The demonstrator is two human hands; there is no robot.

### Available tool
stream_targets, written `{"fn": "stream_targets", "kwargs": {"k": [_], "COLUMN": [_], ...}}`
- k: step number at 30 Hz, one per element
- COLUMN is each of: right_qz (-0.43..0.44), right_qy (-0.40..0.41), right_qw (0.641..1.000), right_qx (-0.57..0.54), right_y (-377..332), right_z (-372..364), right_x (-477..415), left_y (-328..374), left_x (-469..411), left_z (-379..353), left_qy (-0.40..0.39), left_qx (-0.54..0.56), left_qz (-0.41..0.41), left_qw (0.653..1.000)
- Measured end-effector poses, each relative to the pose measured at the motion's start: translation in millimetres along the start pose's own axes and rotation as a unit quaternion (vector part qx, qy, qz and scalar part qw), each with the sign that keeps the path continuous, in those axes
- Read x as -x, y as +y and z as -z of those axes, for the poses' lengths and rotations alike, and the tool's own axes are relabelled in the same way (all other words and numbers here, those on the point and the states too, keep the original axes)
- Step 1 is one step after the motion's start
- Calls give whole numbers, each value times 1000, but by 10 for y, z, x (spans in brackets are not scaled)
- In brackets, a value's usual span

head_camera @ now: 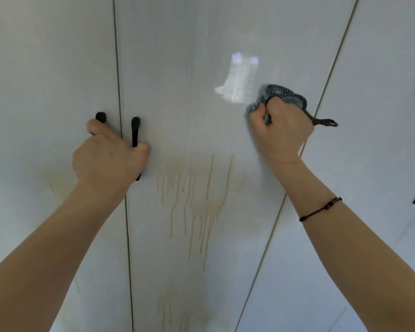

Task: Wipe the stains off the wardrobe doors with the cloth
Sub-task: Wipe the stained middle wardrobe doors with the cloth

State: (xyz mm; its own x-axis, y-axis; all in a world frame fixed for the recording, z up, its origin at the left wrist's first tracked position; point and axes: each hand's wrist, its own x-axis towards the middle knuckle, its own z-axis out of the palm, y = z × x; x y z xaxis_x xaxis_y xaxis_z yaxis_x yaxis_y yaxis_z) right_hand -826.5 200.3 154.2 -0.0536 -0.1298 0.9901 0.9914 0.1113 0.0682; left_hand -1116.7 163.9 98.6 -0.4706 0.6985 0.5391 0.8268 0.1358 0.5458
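Stains (pixel 201 200) drip vertically below and left of our right hand (pixel 282 127), fingers (pixel 255 115) clamped on cloth (pixel 285 97); left hand (pixel 108 156) grips handles (pixel 135 130).

wardrobe doors (pixel 201 68): glossy, smooth white panels
cloth (pixel 290 97): soft woven fabric
door handles (pixel 135 133): matt black
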Motion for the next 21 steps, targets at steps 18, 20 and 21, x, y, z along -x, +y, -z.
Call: {"fn": "stream_targets", "kwargs": {"k": [18,20,21], "right_qz": [182,83,23], "right_qy": [-140,-67,-37], "right_qw": [972,994,999], "right_qx": [-44,-10,2], "right_y": [161,83,-11], "right_z": [377,234,160], "right_x": [1859,1306,1049], "left_y": [-127,-146,-161], "left_x": [-36,-60,-63], "left_z": [-9,-21,-23], "left_qy": [-4,-5,-9], "left_qx": [8,3,-1], "left_qz": [-34,-36,-41], "left_qw": [999,999,999]}}
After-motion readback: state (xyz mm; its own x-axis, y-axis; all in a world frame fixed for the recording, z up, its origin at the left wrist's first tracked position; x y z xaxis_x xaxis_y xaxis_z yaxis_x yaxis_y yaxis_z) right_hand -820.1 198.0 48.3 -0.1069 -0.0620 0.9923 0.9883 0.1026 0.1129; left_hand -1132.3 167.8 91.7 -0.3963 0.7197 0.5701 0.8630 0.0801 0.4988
